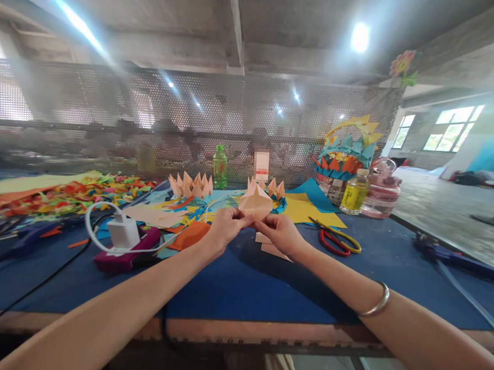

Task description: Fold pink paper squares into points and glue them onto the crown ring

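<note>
A folded peach paper piece (256, 203) with a pointed top is held up over the table between my two hands. My left hand (229, 226) pinches its lower left edge, and my right hand (281, 231) pinches the lower right, thumbs nearly meeting. Below my right hand lie a few flat peach paper slips (275, 251), partly covered by it. Behind the held piece stands a ring of peach paper points (276, 189), mostly hidden. A similar peach paper crown (190, 185) sits to the left. Scissors (338, 238) with red and yellow handles lie right of my hands.
A purple power strip (126, 250) with a white charger (123, 232) is at left, near heaped paper scraps (101, 191). A green bottle (220, 168), a yellow bottle (353, 195), a pink jug (381, 195) and a paper basket (343, 157) stand behind. A blue glue gun (462, 261) lies right.
</note>
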Available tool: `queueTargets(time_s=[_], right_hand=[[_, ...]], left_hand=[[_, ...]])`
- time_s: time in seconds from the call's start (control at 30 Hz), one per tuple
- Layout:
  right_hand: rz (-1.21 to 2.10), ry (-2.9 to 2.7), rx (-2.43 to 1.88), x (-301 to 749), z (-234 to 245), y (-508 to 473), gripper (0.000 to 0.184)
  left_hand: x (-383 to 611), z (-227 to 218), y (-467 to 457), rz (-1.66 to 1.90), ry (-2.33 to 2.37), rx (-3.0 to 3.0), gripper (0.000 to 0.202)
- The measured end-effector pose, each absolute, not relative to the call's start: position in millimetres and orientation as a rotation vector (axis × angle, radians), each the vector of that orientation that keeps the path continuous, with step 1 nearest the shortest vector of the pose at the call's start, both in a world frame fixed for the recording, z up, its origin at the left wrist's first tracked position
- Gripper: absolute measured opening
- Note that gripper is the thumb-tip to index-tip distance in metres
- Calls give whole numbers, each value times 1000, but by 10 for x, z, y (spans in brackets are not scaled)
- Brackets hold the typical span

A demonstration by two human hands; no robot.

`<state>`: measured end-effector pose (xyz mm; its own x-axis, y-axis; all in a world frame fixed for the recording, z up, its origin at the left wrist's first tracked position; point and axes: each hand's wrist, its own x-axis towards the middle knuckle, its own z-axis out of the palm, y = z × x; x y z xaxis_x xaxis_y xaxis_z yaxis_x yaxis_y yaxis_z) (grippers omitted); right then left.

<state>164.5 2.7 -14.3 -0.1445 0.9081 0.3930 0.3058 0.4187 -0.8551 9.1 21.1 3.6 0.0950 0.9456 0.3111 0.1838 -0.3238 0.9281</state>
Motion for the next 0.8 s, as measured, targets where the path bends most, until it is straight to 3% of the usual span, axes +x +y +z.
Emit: queueTargets(time_s=[0.8], right_hand=[[832,-1703,-1008,1667,-99,26,39]], left_hand=[[32,83,214,1338,949,1475,35]])
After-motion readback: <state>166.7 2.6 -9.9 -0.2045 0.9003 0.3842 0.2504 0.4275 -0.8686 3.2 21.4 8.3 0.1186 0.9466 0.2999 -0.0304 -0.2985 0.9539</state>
